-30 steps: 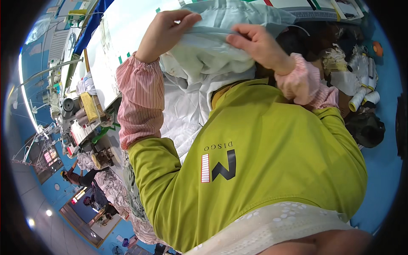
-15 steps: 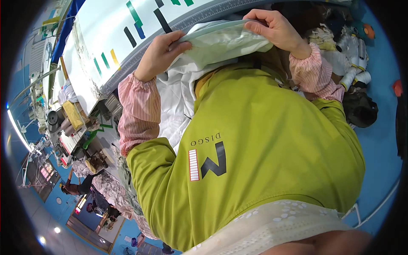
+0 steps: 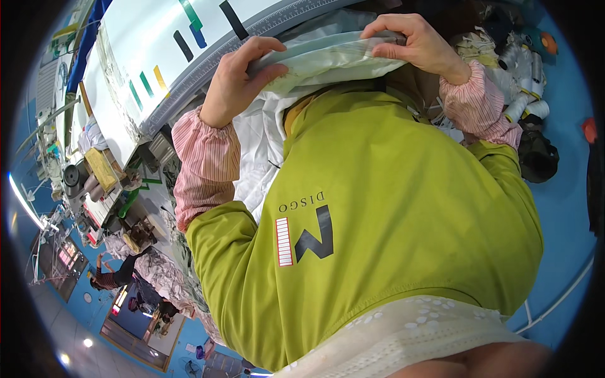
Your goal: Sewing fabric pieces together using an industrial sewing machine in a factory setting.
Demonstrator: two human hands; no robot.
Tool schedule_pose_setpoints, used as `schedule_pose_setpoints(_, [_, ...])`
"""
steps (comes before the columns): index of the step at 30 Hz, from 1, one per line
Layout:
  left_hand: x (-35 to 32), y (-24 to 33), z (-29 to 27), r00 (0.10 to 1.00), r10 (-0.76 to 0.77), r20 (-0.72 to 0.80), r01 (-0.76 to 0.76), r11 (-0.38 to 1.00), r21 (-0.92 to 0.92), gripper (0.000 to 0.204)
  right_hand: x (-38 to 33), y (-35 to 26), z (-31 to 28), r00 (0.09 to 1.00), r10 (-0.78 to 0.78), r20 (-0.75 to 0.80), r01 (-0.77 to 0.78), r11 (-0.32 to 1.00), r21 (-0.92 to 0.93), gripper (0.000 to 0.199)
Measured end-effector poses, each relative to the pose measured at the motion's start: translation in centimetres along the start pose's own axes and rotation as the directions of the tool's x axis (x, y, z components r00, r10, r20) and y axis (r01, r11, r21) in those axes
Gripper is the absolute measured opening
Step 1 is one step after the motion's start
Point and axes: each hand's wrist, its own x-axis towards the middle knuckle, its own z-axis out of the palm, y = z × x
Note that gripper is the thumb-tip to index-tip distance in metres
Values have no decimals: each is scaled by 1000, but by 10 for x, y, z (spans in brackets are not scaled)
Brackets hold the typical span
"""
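Pale green-white fabric [image 3: 340,62] stretches in a folded band between my two hands, at the edge of the worktable. Its left end lies between the thumb and fingers of my left hand [image 3: 236,79]. At the other end, my right hand [image 3: 422,49] pinches the upper fold, thumb below and fingers above. White cloth [image 3: 253,173] hangs beneath my left wrist, beside my green jacket [image 3: 391,189]. Striped pink sleeve covers reach both my wrists. Whether the white cloth and the held band are one piece, I cannot tell.
A long grey ruler strip [image 3: 265,26] runs along the white tabletop [image 3: 126,38], which bears coloured tape pieces. Thread cones [image 3: 526,94] and scraps lie at the right. Machine parts [image 3: 94,170] and heaped fabric [image 3: 161,271] stand left. Another person [image 3: 113,277] is far off.
My right hand has shifted slightly right, and the fabric band is a little flatter. My left thumb and fingers are spread wider. The tabletop sits slightly further left in view.
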Motion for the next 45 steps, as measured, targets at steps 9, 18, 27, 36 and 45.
schedule_pose_setpoints(9, [4,1,-5,993,47,104,-62,989,138,21,0,-4,0,993,-89,-73,96,990,100,17])
schedule_pose_setpoints(18, [2,9,2,988,136,-72,-121,976,179,17,-6,-11,0,957,-234,-174,222,972,-83,17])
schedule_pose_setpoints(27, [-8,25,12,976,-57,-212,66,997,35,19,-20,-18,13,907,-360,-218,309,922,-236,14])
schedule_pose_setpoints(36, [-11,35,24,929,166,-331,-124,982,146,25,-21,-26,23,866,-404,-295,319,900,-297,17])
schedule_pose_setpoints(45, [-10,36,19,900,335,-280,-254,924,287,13,-25,-32,20,868,-382,-315,289,908,-305,16])
